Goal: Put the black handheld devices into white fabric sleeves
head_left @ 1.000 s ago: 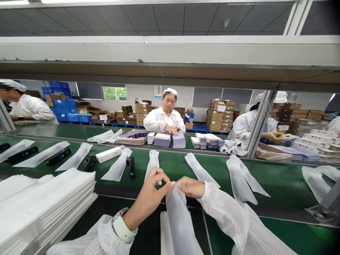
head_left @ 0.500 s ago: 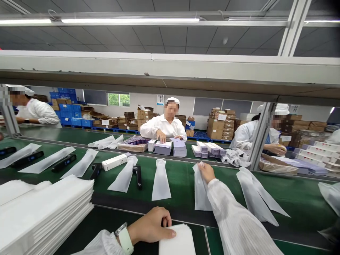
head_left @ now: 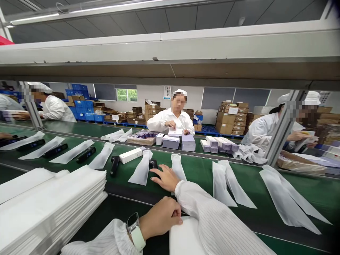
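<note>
- The right hand [head_left: 166, 177] is open, fingers spread above the green conveyor belt [head_left: 202, 170], beside a small black plastic device [head_left: 153, 164]; contact cannot be told.
- The left hand [head_left: 160, 217] has curled fingers, its thumb at the far left corner of a low stack of white sheets [head_left: 184, 237] on the dark counter [head_left: 119, 209]; whether it pinches one cannot be told.
- The device lies between the belt's edges, just right of a translucent white flared sleeve [head_left: 142, 168].
- A hasty sweep of the right fingers could knock the device over the sleeve; a slipping left thumb could fan the stack.
- The device's lower part is hidden, so its long axis cannot be told.
- The sleeve's narrow end points to the belt's far edge, its wide end slanting near-left.
</note>
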Tool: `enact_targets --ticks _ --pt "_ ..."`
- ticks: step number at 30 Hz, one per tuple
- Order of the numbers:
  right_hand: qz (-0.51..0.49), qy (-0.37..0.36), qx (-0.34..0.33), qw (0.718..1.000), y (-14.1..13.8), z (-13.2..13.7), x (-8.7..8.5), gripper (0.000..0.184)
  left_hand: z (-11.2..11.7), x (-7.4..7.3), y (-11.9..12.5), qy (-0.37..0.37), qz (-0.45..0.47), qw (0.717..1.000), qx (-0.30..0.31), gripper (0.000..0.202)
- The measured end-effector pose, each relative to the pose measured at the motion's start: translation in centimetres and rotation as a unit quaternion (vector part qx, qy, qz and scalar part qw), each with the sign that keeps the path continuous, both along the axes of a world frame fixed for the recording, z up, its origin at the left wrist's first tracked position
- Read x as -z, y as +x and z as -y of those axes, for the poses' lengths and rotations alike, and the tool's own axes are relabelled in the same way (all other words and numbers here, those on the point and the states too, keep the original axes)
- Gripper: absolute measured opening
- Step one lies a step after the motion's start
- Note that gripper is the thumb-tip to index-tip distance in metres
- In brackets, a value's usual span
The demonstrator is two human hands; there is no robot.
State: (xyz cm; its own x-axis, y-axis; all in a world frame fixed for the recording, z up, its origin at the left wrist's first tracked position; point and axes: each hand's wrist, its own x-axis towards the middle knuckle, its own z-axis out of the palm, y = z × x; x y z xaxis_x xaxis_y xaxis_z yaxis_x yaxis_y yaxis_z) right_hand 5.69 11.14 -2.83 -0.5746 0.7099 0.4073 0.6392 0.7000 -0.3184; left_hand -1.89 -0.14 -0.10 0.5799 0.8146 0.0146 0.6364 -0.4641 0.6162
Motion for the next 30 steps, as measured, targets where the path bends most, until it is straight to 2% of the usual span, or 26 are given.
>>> enact_targets --ticks 3,6,8,11,13,16,17,19,22,25,30 --pt "-0.072 -0.082 0.038 0.993 -0.6 -0.9 1.4 0.032 0.4 0.0 0.2 0.067 -0.027 0.997 0.008 0.014" --pt "-0.209 -0.172 0.105 0.957 0.2 -2.1 2.0 0.019 0.9 -0.1 0.3 0.115 -0.044 0.992 0.031 0.016" --pt "-0.265 -0.208 0.134 0.932 1.3 -2.8 1.9 0.016 1.2 -0.2 0.4 0.158 -0.063 0.985 0.035 0.016" --pt "-0.325 -0.249 0.145 0.901 3.8 -2.6 0.9 0.03 1.7 -0.3 0.5 0.243 -0.113 0.963 0.033 0.013" --pt "-0.41 -0.291 0.104 0.858 5.8 -1.5 -0.4 0.045 2.0 -0.1 0.5 0.311 -0.144 0.938 0.041 0.01" --pt "-0.534 -0.367 -0.017 0.762 9.1 1.8 -2.8 0.081 2.0 0.1 0.6 0.385 -0.162 0.907 0.054 0.01" --pt "-0.548 -0.382 -0.046 0.743 10.0 3.0 -3.5 0.089 2.0 0.2 0.6 0.396 -0.165 0.901 0.06 0.012" --pt "-0.533 -0.391 -0.06 0.748 11.4 5.3 -4.7 0.096 1.8 0.4 0.7 0.409 -0.168 0.894 0.071 0.015" --pt "-0.497 -0.392 -0.047 0.773 12.2 7.5 -5.4 0.09 1.7 0.7 0.8 0.403 -0.165 0.897 0.07 0.016" --pt "-0.477 -0.391 -0.03 0.787 11.9 8.3 -5.0 0.078 1.6 0.8 0.8 0.39 -0.153 0.906 0.062 0.015" --pt "-0.456 -0.393 -0.02 0.798 11.2 8.2 -4.1 0.071 1.8 0.4 0.7 0.359 -0.117 0.925 0.048 0.015"
